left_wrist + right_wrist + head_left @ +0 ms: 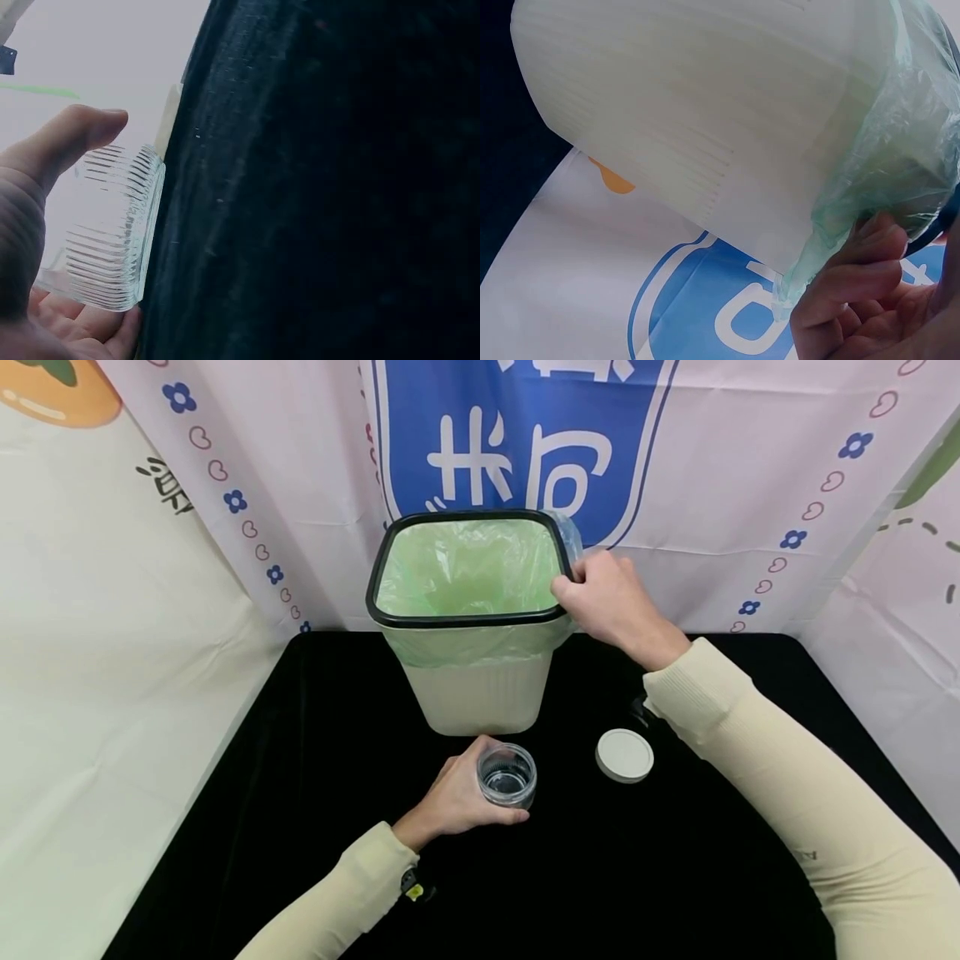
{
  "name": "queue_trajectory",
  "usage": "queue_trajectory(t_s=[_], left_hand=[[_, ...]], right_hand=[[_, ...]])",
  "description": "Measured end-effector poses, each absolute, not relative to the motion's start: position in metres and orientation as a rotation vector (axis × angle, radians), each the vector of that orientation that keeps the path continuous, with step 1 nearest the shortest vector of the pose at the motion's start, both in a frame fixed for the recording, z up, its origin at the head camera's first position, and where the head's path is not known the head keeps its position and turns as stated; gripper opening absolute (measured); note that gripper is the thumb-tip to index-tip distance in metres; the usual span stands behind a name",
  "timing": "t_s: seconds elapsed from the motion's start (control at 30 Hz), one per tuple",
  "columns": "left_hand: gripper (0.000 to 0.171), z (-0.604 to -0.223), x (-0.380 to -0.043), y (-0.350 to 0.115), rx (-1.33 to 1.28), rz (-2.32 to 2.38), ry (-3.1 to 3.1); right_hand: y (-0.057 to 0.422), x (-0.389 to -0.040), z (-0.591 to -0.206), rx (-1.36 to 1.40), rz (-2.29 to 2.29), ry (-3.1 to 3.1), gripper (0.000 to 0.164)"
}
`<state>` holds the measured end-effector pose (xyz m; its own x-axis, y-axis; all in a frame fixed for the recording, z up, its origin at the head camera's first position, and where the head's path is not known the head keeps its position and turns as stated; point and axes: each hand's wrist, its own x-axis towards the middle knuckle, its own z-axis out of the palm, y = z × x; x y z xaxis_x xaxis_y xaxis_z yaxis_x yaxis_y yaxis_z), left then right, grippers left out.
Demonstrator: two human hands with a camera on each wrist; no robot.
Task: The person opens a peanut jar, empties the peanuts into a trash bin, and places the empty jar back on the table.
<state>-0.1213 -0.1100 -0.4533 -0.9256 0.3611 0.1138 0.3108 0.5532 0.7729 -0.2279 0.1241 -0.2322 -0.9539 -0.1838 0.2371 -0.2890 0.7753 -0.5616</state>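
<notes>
A pale trash can point(480, 693) with a black rim ring point(465, 621) stands at the back of the table, lined with a thin green plastic bag point(480, 647). My right hand point(611, 602) grips the rim at its right side, thumb over the ring and fingers curled below it. In the right wrist view those fingers point(855, 274) lie against the folded-over bag point(900, 150). In front of the can, my left hand point(457, 797) holds a clear ribbed jar point(507, 777), lidless, with its mouth up. The left wrist view shows the thumb and fingers around the jar point(105, 232).
A round white lid point(625, 755) lies on the black tablecloth point(600, 877) to the right of the jar. Behind the can hangs a printed curtain point(315, 468) with a blue emblem. White cloth walls point(112, 652) border both sides.
</notes>
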Motion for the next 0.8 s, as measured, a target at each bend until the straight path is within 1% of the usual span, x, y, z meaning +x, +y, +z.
queue_trajectory(t_s=[0.27,0.53,0.67,0.8], left_hand=[[0.085,-0.459,-0.120,-0.112,0.558,1.273,2.714],[0.093,-0.455,-0.122,-0.113,0.591,1.348,2.585],[0.102,-0.451,-0.122,-0.114,0.628,1.344,2.538],[0.117,-0.446,-0.123,-0.119,0.666,1.280,2.511]], right_hand=[[0.123,-0.229,-0.233,0.385,0.936,-2.798,0.042],[0.125,-0.229,-0.232,0.382,0.937,-2.798,0.042],[0.127,-0.228,-0.233,0.391,0.927,-2.778,0.043],[0.129,-0.227,-0.235,0.436,0.894,-2.724,0.048]])
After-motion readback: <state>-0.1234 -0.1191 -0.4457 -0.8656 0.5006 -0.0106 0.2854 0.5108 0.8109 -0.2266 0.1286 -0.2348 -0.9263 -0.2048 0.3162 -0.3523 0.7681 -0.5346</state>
